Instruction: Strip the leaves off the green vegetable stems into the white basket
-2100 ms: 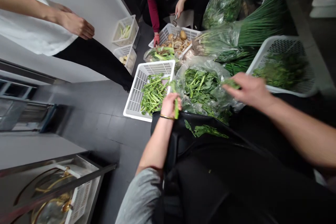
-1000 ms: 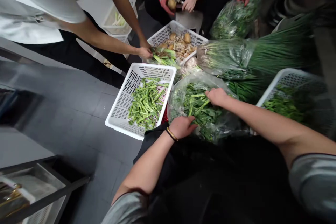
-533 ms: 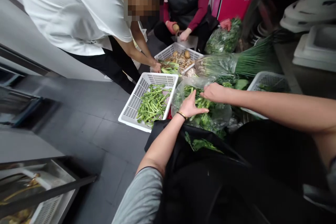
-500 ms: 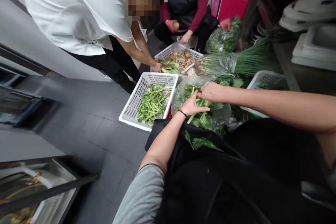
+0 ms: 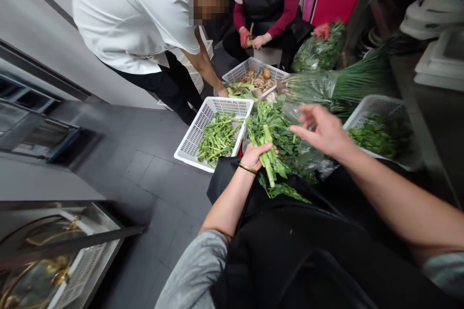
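Thick, pale-stemmed leafy greens are gripped in my left hand, their cut ends pointing down towards my lap. My right hand is raised just to the right of them, fingers apart and holding nothing. Below and between the hands lies a heap of loose leafy greens in a clear plastic bag. A few torn leaves rest on my black apron. Immediately left of my left hand stands a white slotted basket holding stripped green stems.
At the right, another white basket contains leaves. Beyond lie bagged scallions and a basket of peelings. One co-worker bends over at the left; another, in a black apron, sits behind. A metal-framed rack stands lower left.
My left hand has closed around the leafy greens and lifted them upright. My right hand has drawn back to the right and opened. The seated co-worker's hands have come together.
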`<action>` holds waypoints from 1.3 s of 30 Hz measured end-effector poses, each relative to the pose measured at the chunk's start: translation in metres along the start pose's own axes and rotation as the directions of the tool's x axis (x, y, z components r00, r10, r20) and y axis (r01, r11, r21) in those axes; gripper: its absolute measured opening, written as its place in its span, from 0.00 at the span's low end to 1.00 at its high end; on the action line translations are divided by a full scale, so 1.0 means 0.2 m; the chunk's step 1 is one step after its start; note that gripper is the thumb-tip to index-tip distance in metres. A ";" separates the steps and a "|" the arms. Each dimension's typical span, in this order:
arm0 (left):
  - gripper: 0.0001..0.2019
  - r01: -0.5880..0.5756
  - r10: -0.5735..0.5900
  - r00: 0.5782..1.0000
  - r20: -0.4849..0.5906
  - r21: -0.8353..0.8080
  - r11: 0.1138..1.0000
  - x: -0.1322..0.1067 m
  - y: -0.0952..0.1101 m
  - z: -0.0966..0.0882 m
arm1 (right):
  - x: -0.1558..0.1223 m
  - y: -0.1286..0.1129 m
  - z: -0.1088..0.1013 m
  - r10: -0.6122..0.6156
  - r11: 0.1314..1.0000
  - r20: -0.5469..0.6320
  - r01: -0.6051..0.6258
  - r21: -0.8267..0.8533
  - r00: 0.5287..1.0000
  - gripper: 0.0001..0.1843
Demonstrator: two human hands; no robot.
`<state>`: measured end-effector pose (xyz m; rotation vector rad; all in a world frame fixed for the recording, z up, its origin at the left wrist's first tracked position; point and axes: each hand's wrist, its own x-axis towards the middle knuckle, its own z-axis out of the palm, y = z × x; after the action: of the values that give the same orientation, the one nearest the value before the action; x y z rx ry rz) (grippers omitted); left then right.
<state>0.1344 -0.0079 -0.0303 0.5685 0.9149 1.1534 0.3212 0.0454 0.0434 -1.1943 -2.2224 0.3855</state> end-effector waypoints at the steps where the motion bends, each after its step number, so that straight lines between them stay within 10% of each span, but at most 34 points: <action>1: 0.21 -0.026 0.026 1.000 -0.013 0.018 0.999 -0.01 -0.01 0.01 | -0.05 0.00 0.05 0.102 0.989 0.094 -0.112 0.100 0.990 0.24; 4: 0.21 -0.099 0.100 0.995 -0.030 0.029 0.995 -0.04 -0.03 0.05 | -0.12 -0.02 0.20 0.151 0.935 0.329 -0.243 0.260 0.932 0.21; 16: 0.13 -0.088 0.071 0.977 -0.200 -0.074 0.993 -0.05 0.03 0.04 | -0.06 0.03 0.15 0.192 0.805 0.211 -0.277 0.525 0.958 0.15; 21: 0.07 -0.172 0.138 0.964 -0.225 -0.135 0.976 -0.15 0.05 0.02 | -0.13 0.02 0.14 -0.109 0.962 -0.204 0.155 0.225 0.973 0.09; 25: 0.08 0.001 -0.040 0.979 -0.201 -0.192 0.981 -0.20 -0.03 0.05 | -0.21 -0.05 0.27 -0.426 0.901 -0.115 0.432 0.037 0.897 0.15; 30: 0.11 -0.094 0.030 0.967 -0.252 -0.246 0.965 -0.18 -0.04 0.03 | -0.31 -0.13 0.34 -0.456 0.880 -0.032 0.456 0.136 0.889 0.22; 34: 0.14 -0.084 0.061 0.988 -0.143 -0.162 0.983 -0.19 0.01 0.00 | -0.28 -0.09 0.24 -0.120 0.838 0.094 0.050 0.543 0.988 0.17; 39: 0.19 0.014 -0.011 0.999 0.048 -0.048 0.999 -0.20 0.00 0.03 | -0.13 -0.07 0.21 0.217 0.528 0.381 -0.437 0.728 0.899 0.20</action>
<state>0.1350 -0.0444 -0.0138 0.5477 0.8465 1.1435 0.2973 0.0170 0.0075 -1.0427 -1.5949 1.5956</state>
